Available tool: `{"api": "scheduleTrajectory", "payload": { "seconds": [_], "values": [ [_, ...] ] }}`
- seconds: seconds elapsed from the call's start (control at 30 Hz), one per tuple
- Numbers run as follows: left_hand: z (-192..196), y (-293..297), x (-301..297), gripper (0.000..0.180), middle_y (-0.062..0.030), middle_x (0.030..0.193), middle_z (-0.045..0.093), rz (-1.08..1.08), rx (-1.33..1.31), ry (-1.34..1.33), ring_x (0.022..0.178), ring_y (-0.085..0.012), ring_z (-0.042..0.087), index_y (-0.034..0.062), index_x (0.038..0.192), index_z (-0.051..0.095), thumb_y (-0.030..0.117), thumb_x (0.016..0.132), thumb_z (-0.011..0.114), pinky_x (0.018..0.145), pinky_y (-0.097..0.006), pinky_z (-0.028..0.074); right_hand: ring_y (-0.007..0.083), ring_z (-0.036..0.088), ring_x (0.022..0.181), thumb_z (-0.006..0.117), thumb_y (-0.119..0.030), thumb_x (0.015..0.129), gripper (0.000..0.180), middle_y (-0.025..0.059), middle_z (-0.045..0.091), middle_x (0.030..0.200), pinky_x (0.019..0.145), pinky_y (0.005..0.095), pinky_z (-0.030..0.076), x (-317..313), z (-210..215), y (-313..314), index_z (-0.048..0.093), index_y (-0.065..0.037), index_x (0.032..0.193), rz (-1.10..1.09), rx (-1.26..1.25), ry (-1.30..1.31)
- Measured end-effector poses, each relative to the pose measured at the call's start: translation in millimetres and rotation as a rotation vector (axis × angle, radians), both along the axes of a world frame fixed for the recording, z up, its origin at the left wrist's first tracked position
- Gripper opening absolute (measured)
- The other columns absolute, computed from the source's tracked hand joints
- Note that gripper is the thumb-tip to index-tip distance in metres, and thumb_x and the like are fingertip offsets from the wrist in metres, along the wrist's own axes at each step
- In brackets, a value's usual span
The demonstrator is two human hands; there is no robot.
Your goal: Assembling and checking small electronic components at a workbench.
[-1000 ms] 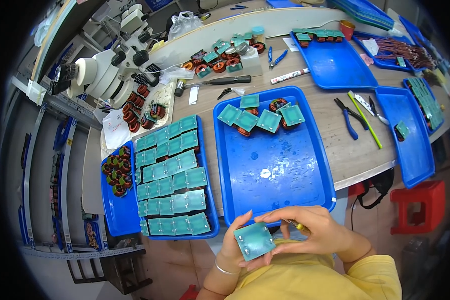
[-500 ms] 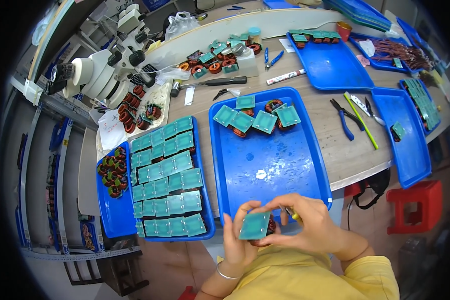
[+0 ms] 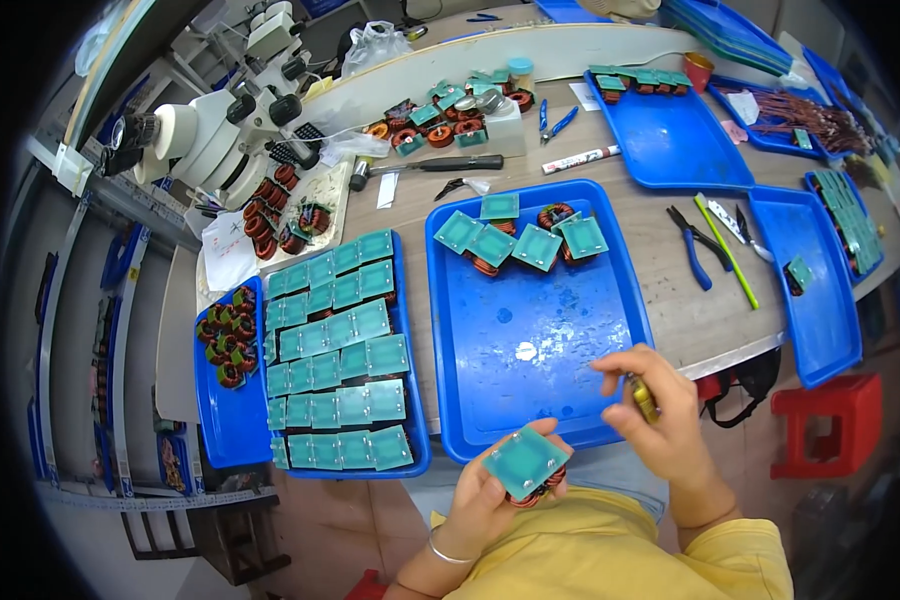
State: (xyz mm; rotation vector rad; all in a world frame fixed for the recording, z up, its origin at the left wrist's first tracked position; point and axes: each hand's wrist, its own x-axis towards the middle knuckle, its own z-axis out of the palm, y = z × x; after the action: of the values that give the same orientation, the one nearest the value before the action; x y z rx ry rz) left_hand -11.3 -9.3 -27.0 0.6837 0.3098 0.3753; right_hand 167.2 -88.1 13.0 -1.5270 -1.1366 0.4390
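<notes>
My left hand (image 3: 477, 512) is closed round a copper-wound toroid coil (image 3: 538, 488) topped by a square green circuit board (image 3: 524, 461), just off the near edge of the big blue tray (image 3: 530, 385). To the right, my right hand (image 3: 662, 425) holds a small yellow-handled tool (image 3: 641, 397) in its palm; the working end cannot be made out. Its thumb and index finger are apart, over the tray's near right corner. At the far end of that tray sits a group of board-topped coils (image 3: 537, 246).
Left stands a blue tray with rows of green boards (image 3: 340, 330), beside a smaller tray of coils (image 3: 232, 340). Blue-handled pliers (image 3: 694, 250) and a green stick (image 3: 732, 255) lie right. A hammer (image 3: 425, 167), a marker (image 3: 580, 159) and a microscope (image 3: 210, 140) are farther back. A red stool (image 3: 828, 430) stands right.
My right hand has moved away from the coil, up and to the right, with the yellow-handled tool. My left hand keeps the coil, now lower and slightly right, its board turned.
</notes>
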Motion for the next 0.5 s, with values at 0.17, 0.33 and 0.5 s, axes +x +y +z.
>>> {"api": "scheduleTrajectory", "payload": {
  "seconds": [0.17,0.33,0.5],
  "values": [
    [12,1,5,0.083,-0.0205,0.103,0.051,-0.013,0.08,-0.019,0.068,-0.0235,0.052,-0.0076,0.124,0.037,0.057,0.074,0.055,0.06,-0.029,0.042,0.0062,0.042,0.064,0.053,-0.017,0.081,0.028,0.002,0.049,0.076,0.055,0.0186,0.033,24,-12,-10,0.055,0.001,0.102,-0.095,0.0,0.03],
    [5,9,-2,0.083,-0.0192,0.103,0.052,-0.039,-0.099,-0.105,0.067,-0.0211,0.05,-0.006,0.126,0.036,0.055,0.073,0.057,0.057,-0.027,0.04,0.0016,0.033,0.055,0.047,-0.015,0.087,0.024,-0.0016,0.047,0.075,0.048,0.0162,0.024,41,-26,-11,0.053,0.0,0.105,-0.224,-0.065,0.145],
    [10,34,-34,0.073,-0.0164,0.1,0.053,0.26,0.069,-0.106,0.068,-0.0202,0.051,0.0013,0.119,0.044,0.06,0.076,0.05,0.058,-0.026,0.041,0.0003,0.03,0.049,0.046,-0.017,0.088,0.021,-0.0046,0.044,0.068,0.041,0.0166,0.02,65,-65,-25,0.056,-0.008,0.104,-0.355,-0.191,0.11]
  ]
}}
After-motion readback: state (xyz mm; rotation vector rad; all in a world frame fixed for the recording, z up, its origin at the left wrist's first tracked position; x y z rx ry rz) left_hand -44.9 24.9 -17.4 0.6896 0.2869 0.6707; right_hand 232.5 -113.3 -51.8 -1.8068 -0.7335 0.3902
